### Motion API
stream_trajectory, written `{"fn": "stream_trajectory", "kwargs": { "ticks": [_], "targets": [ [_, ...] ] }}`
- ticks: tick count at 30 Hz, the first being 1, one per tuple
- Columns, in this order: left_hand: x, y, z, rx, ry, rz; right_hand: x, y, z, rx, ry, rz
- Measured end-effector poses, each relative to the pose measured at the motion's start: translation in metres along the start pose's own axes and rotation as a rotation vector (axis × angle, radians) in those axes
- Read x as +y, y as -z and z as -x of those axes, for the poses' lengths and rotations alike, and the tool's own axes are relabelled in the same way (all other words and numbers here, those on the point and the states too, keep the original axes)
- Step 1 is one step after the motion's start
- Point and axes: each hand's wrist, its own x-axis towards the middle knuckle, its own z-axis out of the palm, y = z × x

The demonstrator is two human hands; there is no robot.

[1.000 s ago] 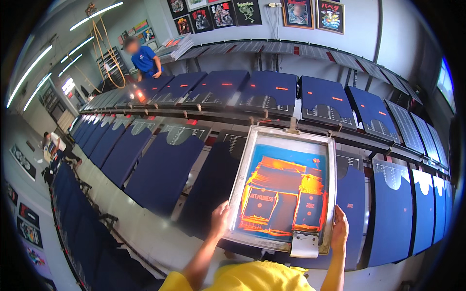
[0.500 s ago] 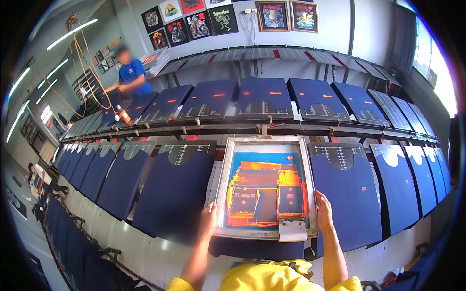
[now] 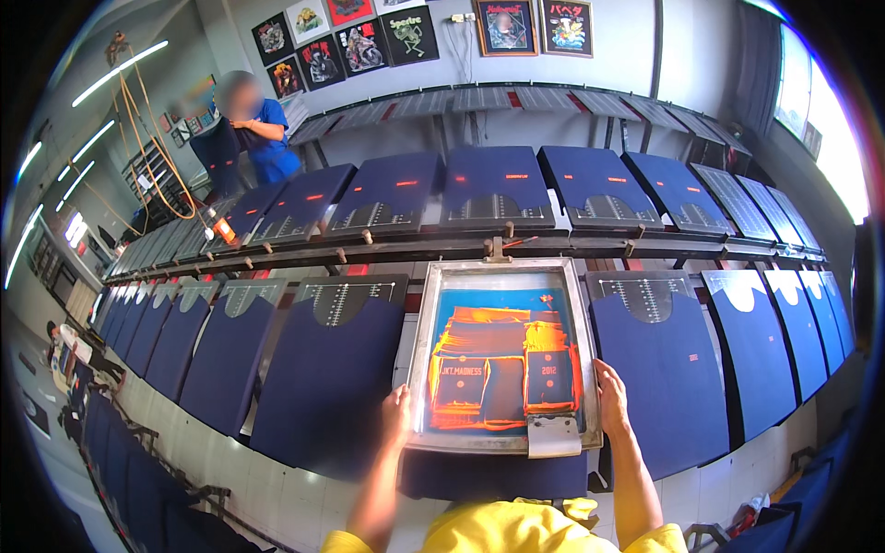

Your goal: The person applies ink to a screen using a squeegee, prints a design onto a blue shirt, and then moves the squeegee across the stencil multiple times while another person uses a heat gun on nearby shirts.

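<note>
A silk screen frame with silvery metal bars lies in front of me over a dark blue shirt, which shows below its near edge. Orange ink is smeared across its blue mesh, around darker rectangles with small lettering. My left hand grips the left bar near its lower corner. The right bar is held by my right hand, fingers curled against its outer side. Inside the lower right corner rests a silvery metal piece, possibly a squeegee or its holder.
Dark blue shirts on boards stand on both sides, one left and one right. Beyond the rail is another row with orange prints. A co-worker in blue stands far left, near hanging cords. Another person is farther left.
The co-worker has straightened up and now holds up a dark shirt that lay on a board. My view has shifted slightly. My hands and the frame stay in place.
</note>
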Motion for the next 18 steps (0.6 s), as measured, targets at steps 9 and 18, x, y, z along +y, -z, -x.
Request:
{"fn": "stream_trajectory", "kwargs": {
  "ticks": [9, 18],
  "targets": [
    [-0.025, 0.001, -0.002, 0.033, 0.036, 0.037, 0.01, -0.001, -0.002, 0.013, 0.009, 0.019],
    [-0.023, 0.003, 0.002, 0.037, -0.112, -0.117, 0.028, 0.01, -0.004, -0.002, 0.051, 0.134]
  ]
}}
